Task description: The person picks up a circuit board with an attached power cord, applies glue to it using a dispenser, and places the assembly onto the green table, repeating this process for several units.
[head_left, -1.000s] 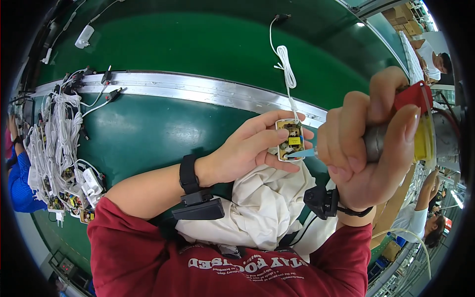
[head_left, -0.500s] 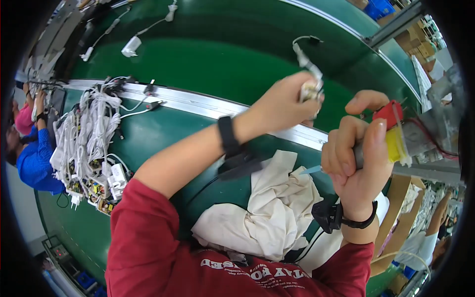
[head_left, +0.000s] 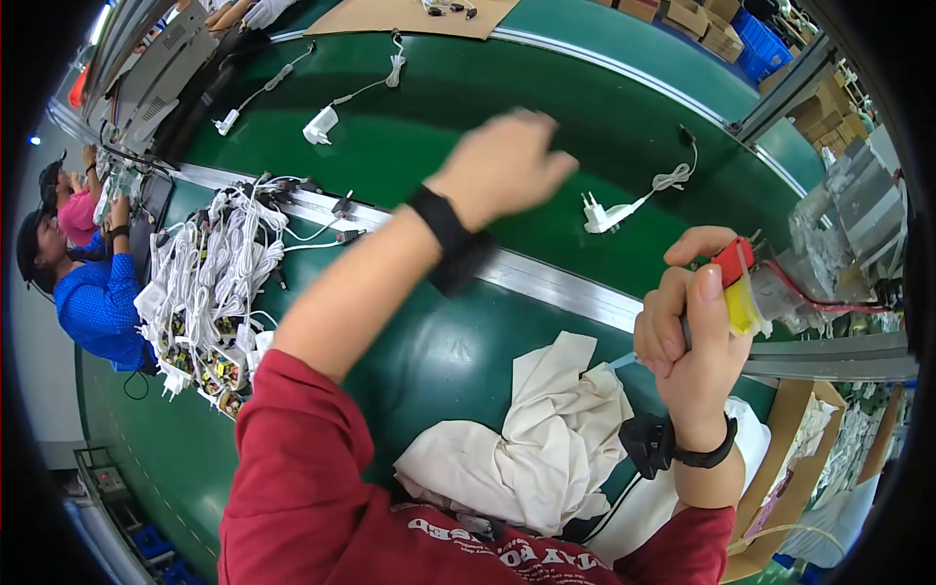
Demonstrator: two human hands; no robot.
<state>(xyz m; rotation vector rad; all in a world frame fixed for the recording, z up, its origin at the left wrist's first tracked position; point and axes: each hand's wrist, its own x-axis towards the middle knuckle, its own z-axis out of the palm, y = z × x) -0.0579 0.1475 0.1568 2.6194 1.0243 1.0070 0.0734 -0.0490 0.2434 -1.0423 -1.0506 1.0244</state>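
Note:
My left hand [head_left: 502,168] hangs over the green conveyor belt, slightly blurred, thumb apart from the fingers and nothing visible in it. To its right a white plug adapter [head_left: 606,216] lies on the belt, pins toward the left, its bundled cord trailing to the upper right. My right hand [head_left: 697,327] grips a grey hand tool [head_left: 770,297] with a red switch block, yellow wrapping and red wires; a pale blue tip [head_left: 621,361] sticks out at the left below my fingers. A crumpled white cloth [head_left: 546,439] lies on the green table before me.
At left, a heap of white cords [head_left: 219,249] with open circuit boards covers the table. Two more adapters [head_left: 320,125] with cords lie on the belt farther left. A metal rail [head_left: 546,283] edges the belt. A cardboard box [head_left: 780,478] stands at right; co-workers [head_left: 93,292] sit at far left.
My left hand has let go of the white adapter, which now lies on the belt, and has moved left. My right hand still grips the tool. The view has shifted.

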